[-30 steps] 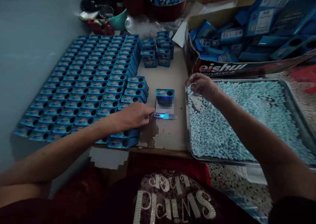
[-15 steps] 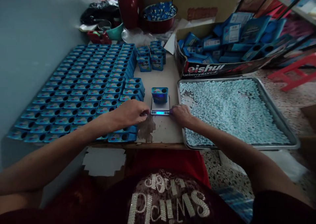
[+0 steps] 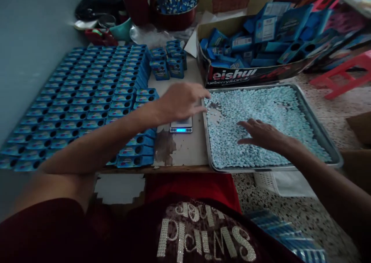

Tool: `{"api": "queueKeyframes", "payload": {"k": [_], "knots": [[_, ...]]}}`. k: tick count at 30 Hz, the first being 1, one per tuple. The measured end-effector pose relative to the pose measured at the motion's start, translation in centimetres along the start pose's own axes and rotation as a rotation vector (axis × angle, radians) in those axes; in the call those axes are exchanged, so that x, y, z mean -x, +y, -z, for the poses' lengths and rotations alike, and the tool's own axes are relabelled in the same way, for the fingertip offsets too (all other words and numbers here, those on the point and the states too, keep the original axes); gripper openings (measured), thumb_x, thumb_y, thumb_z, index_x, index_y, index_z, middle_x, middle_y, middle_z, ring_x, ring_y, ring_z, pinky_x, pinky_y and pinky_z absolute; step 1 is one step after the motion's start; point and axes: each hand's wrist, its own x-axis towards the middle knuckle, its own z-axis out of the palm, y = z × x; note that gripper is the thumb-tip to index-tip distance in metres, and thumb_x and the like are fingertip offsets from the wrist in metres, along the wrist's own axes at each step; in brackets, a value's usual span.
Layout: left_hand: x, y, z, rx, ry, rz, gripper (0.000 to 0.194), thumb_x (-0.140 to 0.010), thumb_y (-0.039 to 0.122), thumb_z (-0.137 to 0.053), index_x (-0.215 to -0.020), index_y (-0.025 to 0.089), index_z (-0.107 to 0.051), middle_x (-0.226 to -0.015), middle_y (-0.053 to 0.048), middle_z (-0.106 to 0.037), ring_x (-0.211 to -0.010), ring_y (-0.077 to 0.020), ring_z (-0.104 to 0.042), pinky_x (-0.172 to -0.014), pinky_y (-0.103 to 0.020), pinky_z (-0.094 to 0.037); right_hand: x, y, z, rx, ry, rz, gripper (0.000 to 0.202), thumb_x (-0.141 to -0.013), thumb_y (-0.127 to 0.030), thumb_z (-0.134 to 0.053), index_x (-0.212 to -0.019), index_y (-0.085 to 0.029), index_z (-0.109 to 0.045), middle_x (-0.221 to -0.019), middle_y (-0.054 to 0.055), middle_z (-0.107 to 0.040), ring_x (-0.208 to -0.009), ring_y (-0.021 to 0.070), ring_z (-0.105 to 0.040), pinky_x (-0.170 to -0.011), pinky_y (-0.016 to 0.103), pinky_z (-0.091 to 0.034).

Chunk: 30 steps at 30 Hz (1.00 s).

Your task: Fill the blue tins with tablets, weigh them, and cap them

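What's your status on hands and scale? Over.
Left hand open above scale. Right hand open over tray of pale blue pieces. Display lit. Left hand hides part of weighing plate.

The left hand (image 3: 182, 101) points rightward, its grip parted, while the right hand (image 3: 259, 134) faces palm down, loosely spread.

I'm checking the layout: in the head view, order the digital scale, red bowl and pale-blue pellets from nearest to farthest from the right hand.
1. Pale-blue pellets: beneath the right hand.
2. Digital scale: to its left.
3. Red bowl: far back, leftward.
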Motion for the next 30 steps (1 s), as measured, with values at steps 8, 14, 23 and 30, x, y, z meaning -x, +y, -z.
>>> {"api": "queueKeyframes", "payload": {"k": [8,14,23,30], "knots": [[6.9,-8.7,1.2,0.003,0.067,0.311,0.064,-0.085,0.044,-0.087,-0.142,0.016,-0.077,-0.134,-0.014,-0.082,-0.124,-0.0342,-0.076,-0.107,-0.043,-0.058,-4.8,-1.6,-0.8,-0.297,-0.052,0.119,0.019,-0.093,-0.026,-0.069,-0.110,-0.022,-0.065,-0.098,0.007,-0.072,-0.084,0.0232,-0.069,-0.071,0.032,-0.045],[6.5,-11.6,-4.2,0.039,0.036,0.268,0.096,-0.073,0.046,-0.096,-0.157,0.017,-0.060,-0.149,-0.018,-0.072,-0.136,-0.0389,-0.069,-0.113,-0.045,-0.053,-7.7,-1.0,2.2,-1.058,-0.191,-0.055,0.049,-0.080,-0.067,-0.082,-0.099,-0.025,-0.066,-0.065,-0.005,-0.048,-0.058,0.0136,-0.046,-0.058,0.029,-0.039],[3.1,-11.3,-8.3,0.315,0.071,0.306,0.051,-0.078,0.030,-0.092,-0.125,0.018,-0.078,-0.122,-0.010,-0.083,-0.112,-0.0299,-0.078,-0.097,-0.035,-0.055,-8.6,-3.6,3.4,-1.236,-0.208,-0.137,0.059,-0.061,-0.069,-0.097,-0.083,-0.022,-0.068,-0.062,-0.004,-0.054,-0.054,0.0099,-0.042,-0.051,0.027,-0.029],[-1.6,-8.0,-8.0,0.450,0.213,0.082,0.040,-0.075,0.025,-0.090,-0.114,0.021,-0.083,-0.111,-0.005,-0.085,-0.103,-0.0255,-0.079,-0.091,-0.033,-0.056,-8.3,-3.5,10.0,-1.236,0.045,0.070,0.037,-0.080,-0.051,-0.090,-0.090,-0.024,-0.067,-0.064,-0.004,-0.052,-0.058,0.0122,-0.044,-0.055,0.029,-0.032]]}}
